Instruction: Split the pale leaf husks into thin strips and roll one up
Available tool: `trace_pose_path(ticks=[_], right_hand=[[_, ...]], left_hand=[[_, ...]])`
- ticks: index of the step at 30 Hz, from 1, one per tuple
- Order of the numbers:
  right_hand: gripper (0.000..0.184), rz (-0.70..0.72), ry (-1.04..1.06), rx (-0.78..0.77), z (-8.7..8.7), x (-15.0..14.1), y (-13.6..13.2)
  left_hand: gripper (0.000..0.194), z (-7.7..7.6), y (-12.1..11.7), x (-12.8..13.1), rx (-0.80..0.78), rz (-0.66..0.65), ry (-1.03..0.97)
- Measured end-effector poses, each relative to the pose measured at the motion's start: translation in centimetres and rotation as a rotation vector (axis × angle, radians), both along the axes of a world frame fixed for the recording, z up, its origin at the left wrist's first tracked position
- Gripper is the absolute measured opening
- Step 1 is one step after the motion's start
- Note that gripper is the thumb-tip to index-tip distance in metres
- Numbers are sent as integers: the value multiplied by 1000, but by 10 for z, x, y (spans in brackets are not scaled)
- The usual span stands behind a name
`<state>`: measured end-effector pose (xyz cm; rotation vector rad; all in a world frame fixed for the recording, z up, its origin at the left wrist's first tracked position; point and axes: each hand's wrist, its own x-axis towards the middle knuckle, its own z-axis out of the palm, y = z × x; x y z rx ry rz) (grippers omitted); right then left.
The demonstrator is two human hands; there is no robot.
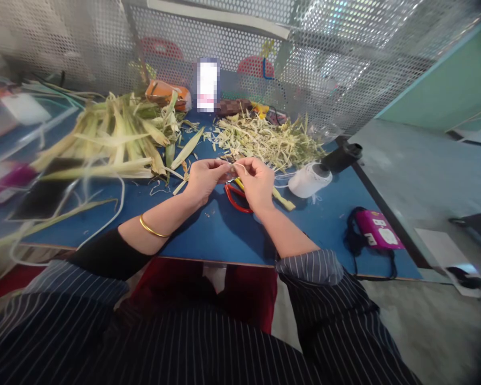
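Observation:
My left hand (202, 181) and my right hand (257, 181) meet over the middle of the blue table, thumbs and fingertips pinched together. Between them is a thin pale strip (237, 165), mostly hidden by the fingers; I cannot tell whether it is thread or husk. Red-handled scissors (234, 202) lie just below the hands, partly covered by the right one. To the right, a cone of white thread (308, 181) rests on its side, with strands running toward the hands. A yellowish husk piece (284, 200) lies beside the right hand.
Long corn husks (118, 125) are heaped at the left, and shredded husk strips (264, 141) at the back. A black cylinder (342, 159) touches the thread cone. A purple box with a black cord (379, 230) sits near the right edge. Perforated metal sheeting (320, 64) stands behind.

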<state>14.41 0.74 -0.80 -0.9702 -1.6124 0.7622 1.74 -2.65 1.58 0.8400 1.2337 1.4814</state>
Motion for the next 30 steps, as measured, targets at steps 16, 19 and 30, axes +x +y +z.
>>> trace_pose_path(ticks=[16, 19, 30], right_hand=[[35, 72, -1127, 63, 26, 44, -20], [46, 60, -1260, 109, 22, 31, -23], [66, 239, -468, -399, 19, 51, -9]], left_hand=[[13, 6, 11, -23, -89, 74, -119], [14, 5, 12, -24, -87, 71, -138], [18, 1, 19, -34, -67, 133, -269]])
